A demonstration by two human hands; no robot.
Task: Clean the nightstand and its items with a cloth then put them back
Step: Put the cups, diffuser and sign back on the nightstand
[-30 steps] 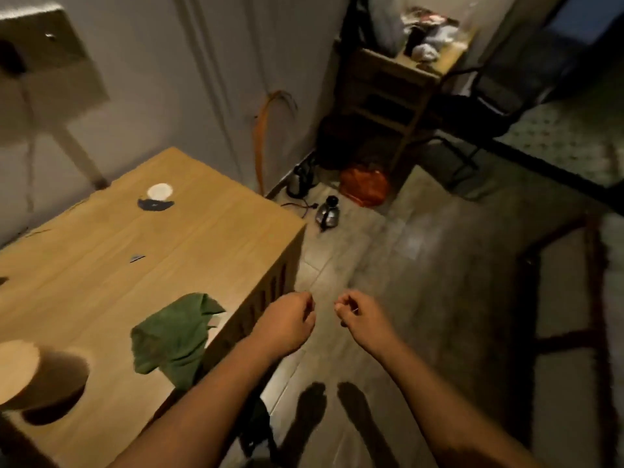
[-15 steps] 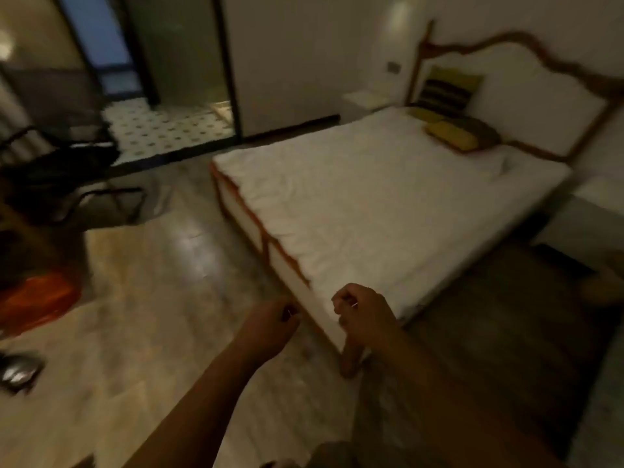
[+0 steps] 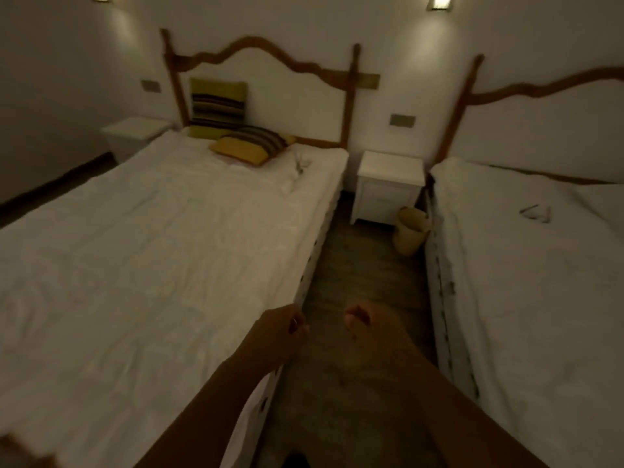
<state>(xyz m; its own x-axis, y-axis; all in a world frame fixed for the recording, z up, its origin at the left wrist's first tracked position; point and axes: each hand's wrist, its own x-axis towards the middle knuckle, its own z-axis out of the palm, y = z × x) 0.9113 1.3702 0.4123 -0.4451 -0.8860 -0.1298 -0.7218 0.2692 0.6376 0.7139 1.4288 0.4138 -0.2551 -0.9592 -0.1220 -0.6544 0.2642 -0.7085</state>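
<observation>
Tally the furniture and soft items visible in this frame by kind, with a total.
Beds: 2, left bed and right bed
Nightstands: 2, white nightstand between the beds and far nightstand
Cushions: 2, upright striped cushion and flat cushion
Baskets: 1, woven basket
Total: 7

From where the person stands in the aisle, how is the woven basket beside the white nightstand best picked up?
Grip the woven basket by its open rim, from above on the aisle side. It leans with its mouth up, wedged between the nightstand and the right bed, so its other sides are blocked. Both hands look empty.
</observation>
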